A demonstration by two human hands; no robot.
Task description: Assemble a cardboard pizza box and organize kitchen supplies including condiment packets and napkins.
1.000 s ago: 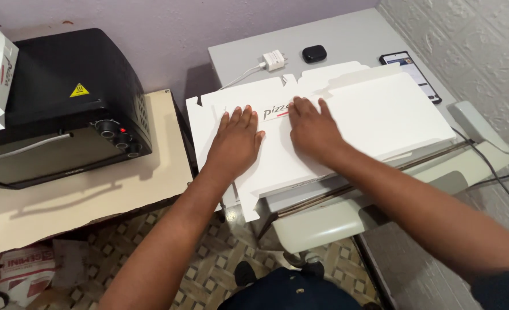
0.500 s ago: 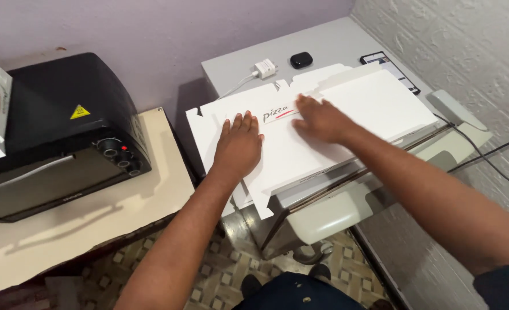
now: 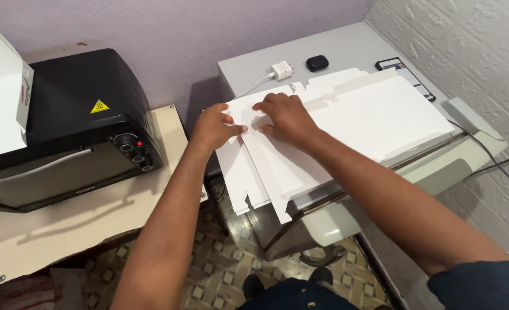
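At the near edge of the view, over the patterned tile floor (image 3: 208, 270), both bare forearms reached forward toward the flat white cardboard box blank (image 3: 346, 132). The blank lay spread across the top of a grey desk (image 3: 346, 49), with its near flaps hanging out past the desk's front edge above a pale grey machine housing (image 3: 346, 221).

The left hand (image 3: 214, 127) sat at the blank's left corner, its grip closed on the edge of a flap, thumb on top and fingers curled beneath. The right hand (image 3: 286, 117) lay just beside it, palm down, fingers bent and pressing on the same corner of the cardboard; whether it pinched the sheet or only pressed it flat could not be told. The two hands were nearly touching.

To the left, on a cream desk (image 3: 82, 224), stood a black countertop oven (image 3: 65, 126) with a yellow warning triangle and a row of knobs on its front. A white box (image 3: 2, 109) rested on its top left side.

Farther back on the grey desk, beyond the blank, lay a white plug adapter with its cable (image 3: 281, 70), a small black oval case (image 3: 317, 62) and a dark phone (image 3: 407, 74) partly tucked under the cardboard's far edge. A lilac wall (image 3: 180, 26) rose behind.
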